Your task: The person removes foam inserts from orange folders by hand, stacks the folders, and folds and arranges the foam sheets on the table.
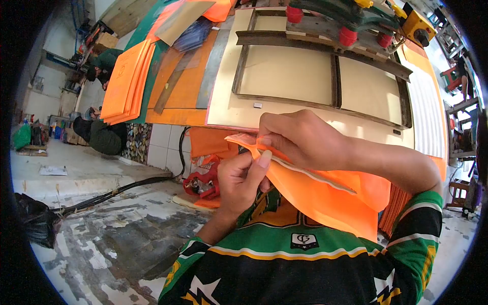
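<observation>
In front of my chest hangs an orange sheet-like piece (315, 198), thin and flexible, which looks like a pouch or cover; its exact kind is unclear. A pale, narrow strip or folded edge (315, 175) runs along its upper side. My left hand (241, 180) is closed on the piece near its upper left corner, thumb pressed on top. Close beside it, my right hand (300, 140) pinches the same edge with thumb and fingers. Part of the right fingertips is hidden behind the hand. The lower part of the piece drapes over my lap.
A dark metal frame (335, 81) lies on the cream tabletop (229, 109), beneath a green machine (335, 12) with red feet. Stacked orange printed pieces (124, 81) sit at the left. A black cable (117, 188) crosses the floor. Another person (104, 134) is in the left background.
</observation>
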The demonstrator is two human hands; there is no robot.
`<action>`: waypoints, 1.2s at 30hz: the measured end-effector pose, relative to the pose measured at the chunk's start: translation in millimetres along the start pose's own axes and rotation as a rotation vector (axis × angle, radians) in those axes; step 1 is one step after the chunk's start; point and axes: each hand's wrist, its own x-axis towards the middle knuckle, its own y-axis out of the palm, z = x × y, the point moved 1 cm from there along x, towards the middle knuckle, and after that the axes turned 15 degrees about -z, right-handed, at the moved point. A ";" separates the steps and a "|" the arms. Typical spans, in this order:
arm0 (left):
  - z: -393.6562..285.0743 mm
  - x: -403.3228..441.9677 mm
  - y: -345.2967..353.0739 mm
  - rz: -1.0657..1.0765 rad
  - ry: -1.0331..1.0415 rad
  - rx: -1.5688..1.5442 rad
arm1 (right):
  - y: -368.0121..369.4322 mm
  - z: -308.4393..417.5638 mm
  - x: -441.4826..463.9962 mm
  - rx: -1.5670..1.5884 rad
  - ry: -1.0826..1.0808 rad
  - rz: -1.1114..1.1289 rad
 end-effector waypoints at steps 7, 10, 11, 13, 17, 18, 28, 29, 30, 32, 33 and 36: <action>0.8 2.0 -6.0 0.066 0.038 0.093 | -1.6 -9.2 9.2 -0.078 -0.005 -0.151; 3.4 1.2 -5.4 0.072 0.051 0.067 | -0.6 -11.1 9.1 -0.072 -0.026 -0.165; 4.3 1.5 -6.6 0.074 0.048 0.068 | 0.0 -11.8 8.8 -0.072 -0.023 -0.166; 4.5 3.1 -9.5 0.112 0.129 0.114 | 1.1 -13.0 9.1 -0.086 -0.005 -0.195; 0.8 1.2 -7.3 0.108 0.130 0.116 | -0.3 -15.1 11.9 -0.092 -0.004 -0.202; 0.8 0.8 -8.1 0.109 0.136 0.136 | -1.1 -14.2 12.9 -0.103 0.000 -0.187; 3.4 0.1 -10.7 0.168 0.238 0.227 | -1.0 -20.5 16.1 -0.156 0.024 -0.225; 3.9 0.5 -11.3 0.169 0.237 0.226 | -0.6 -20.9 16.2 -0.157 0.025 -0.226; 4.3 1.0 -12.1 0.183 0.263 0.238 | 0.2 -21.7 16.5 -0.150 0.025 -0.229; 4.7 2.2 -14.1 0.196 0.289 0.250 | 1.8 -25.0 16.3 -0.143 0.025 -0.232; 4.7 2.7 -15.2 0.215 0.310 0.259 | 3.1 -27.3 15.8 -0.135 0.015 -0.229; 2.4 2.9 -12.3 0.228 0.294 0.225 | 2.5 -26.9 15.3 -0.111 0.032 -0.218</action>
